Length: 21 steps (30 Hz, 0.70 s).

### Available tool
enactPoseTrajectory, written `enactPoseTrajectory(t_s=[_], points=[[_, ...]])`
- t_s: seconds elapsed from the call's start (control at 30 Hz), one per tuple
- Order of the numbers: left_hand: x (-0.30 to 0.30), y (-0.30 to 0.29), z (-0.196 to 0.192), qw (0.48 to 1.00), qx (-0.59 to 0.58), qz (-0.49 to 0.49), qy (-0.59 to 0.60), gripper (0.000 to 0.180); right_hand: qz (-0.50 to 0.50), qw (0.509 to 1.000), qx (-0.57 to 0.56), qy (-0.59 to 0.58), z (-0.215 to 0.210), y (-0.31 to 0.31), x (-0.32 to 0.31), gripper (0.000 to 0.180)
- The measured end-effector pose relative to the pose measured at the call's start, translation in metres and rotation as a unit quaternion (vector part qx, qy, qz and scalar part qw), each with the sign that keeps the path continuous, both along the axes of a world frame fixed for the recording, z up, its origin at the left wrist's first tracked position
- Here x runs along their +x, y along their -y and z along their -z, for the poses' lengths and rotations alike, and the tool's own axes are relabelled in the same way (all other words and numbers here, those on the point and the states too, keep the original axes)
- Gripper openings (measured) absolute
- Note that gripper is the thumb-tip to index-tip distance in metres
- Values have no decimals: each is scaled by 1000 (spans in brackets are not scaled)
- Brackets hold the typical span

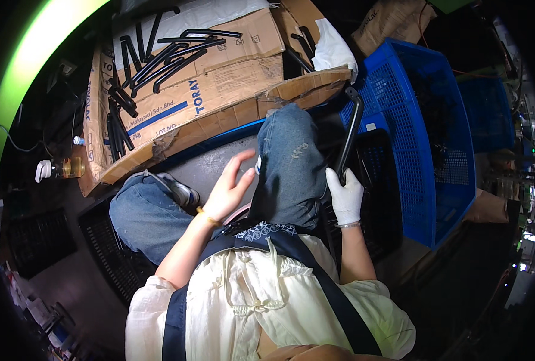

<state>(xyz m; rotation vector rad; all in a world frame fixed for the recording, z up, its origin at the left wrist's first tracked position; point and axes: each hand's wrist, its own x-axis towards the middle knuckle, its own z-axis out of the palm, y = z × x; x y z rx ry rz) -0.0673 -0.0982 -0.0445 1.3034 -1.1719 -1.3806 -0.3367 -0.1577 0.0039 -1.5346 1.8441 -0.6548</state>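
Observation:
My right hand (345, 197), in a white glove, is closed around the lower end of a black bent handle-like bar (354, 123). The bar slants up and away, with a flattened tab at its far end. My bare left hand (230, 188) hovers beside my knee with thumb and fingers apart. A small pale thing (258, 164) shows by its fingertips, too small to name. Several similar black bars (170, 60) lie in a loose heap on the cardboard (231, 75) in front of me.
A torn cardboard rim (219, 117) edges the near side of the work surface. A blue perforated crate (409, 150) stands tilted at the right, and a black crate (376, 180) sits beside my right hand. At the left is a bottle of yellowish liquid (68, 168).

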Motion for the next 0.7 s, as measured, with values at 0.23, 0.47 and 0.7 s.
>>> enactPoseTrajectory(t_s=[0.23, 0.47, 0.7], points=[[-77, 59, 50, 950, -197, -108, 219, 69, 91, 995, 36, -27, 63, 5, -55, 54], [-72, -2, 118, 996, -31, -66, 57, 69, 87, 962, 196, -167, 254, -20, -144, 60], [-44, -28, 105, 879, 419, 92, -210, 93, -155, 967, 159, -122, 381, -16, -173, 54]])
